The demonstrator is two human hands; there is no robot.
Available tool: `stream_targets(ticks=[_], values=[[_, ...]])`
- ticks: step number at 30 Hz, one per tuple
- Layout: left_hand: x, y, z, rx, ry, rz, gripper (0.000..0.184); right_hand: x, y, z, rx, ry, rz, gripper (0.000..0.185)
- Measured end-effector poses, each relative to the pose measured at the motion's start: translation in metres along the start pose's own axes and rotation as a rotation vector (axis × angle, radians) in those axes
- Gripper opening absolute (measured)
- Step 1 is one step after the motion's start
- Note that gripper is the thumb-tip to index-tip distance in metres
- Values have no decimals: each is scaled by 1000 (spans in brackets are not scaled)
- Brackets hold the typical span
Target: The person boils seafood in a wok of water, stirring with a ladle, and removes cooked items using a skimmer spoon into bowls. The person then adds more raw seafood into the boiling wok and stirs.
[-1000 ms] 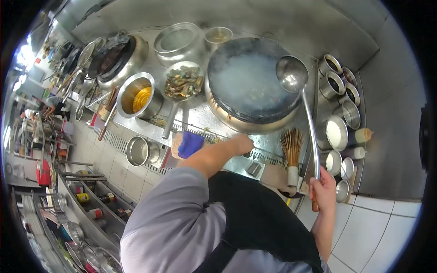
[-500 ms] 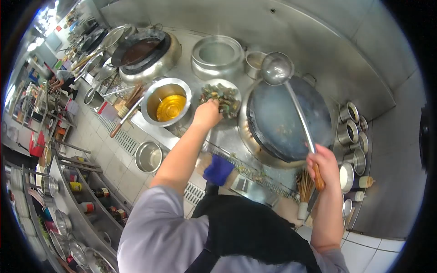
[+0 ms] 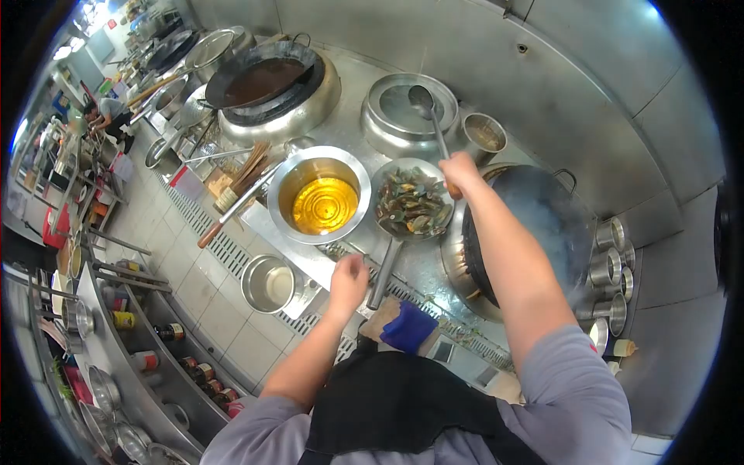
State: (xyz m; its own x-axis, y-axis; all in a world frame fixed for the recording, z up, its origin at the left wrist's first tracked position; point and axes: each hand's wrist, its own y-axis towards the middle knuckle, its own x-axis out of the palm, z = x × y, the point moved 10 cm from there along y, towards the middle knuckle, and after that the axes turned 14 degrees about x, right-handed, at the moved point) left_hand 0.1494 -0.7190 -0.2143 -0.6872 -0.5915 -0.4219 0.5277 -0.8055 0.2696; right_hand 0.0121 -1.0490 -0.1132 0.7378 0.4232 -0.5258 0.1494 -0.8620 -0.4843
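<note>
My right hand [image 3: 460, 172] grips the wooden end of a long metal ladle [image 3: 439, 133]. The ladle's bowl is over a round steel pot [image 3: 377, 124] of cloudy liquid at the back. Below the ladle, a round pan-like strainer [image 3: 385, 242] with a thick grey handle holds dark green mussels [image 3: 411, 203]. Left of that handle, and apart from it, my left hand [image 3: 349, 280] hovers with curled fingers and nothing visible in them. A steaming wok [image 3: 542, 225] lies partly behind my right forearm.
Left of the mussels stands a steel pot [image 3: 280, 198] of yellow oil. Another wok [image 3: 263, 81] with dark liquid sits behind it. A blue cloth [image 3: 409, 327] lies at the counter's front edge. Several small steel pots [image 3: 604, 267] line the right. Far left, a person [image 3: 112, 116] bends over.
My left hand has left the mussels and drawn back toward me. My right hand has carried the ladle leftward from above the wok to the pot at the back. The view has shifted.
</note>
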Motion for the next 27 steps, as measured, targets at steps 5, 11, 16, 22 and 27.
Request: stream_targets(ticks=[5,11,16,22,27], values=[[27,-72,-4,-638,-501,-204,34,39,-30,2,334,1039,-762,9],[73,-48,10,-801,-786,-345,50,4,-116,19,350,1210,-827,20],[73,-26,14,-854,-861,-242,26,-40,-173,49,333,953,-709,27],[68,-45,10,-861,-990,-200,35,-92,-179,62,174,344,-286,7],[36,-80,-10,-877,-965,-221,42,-97,-115,13,-50,-8,-37,8]])
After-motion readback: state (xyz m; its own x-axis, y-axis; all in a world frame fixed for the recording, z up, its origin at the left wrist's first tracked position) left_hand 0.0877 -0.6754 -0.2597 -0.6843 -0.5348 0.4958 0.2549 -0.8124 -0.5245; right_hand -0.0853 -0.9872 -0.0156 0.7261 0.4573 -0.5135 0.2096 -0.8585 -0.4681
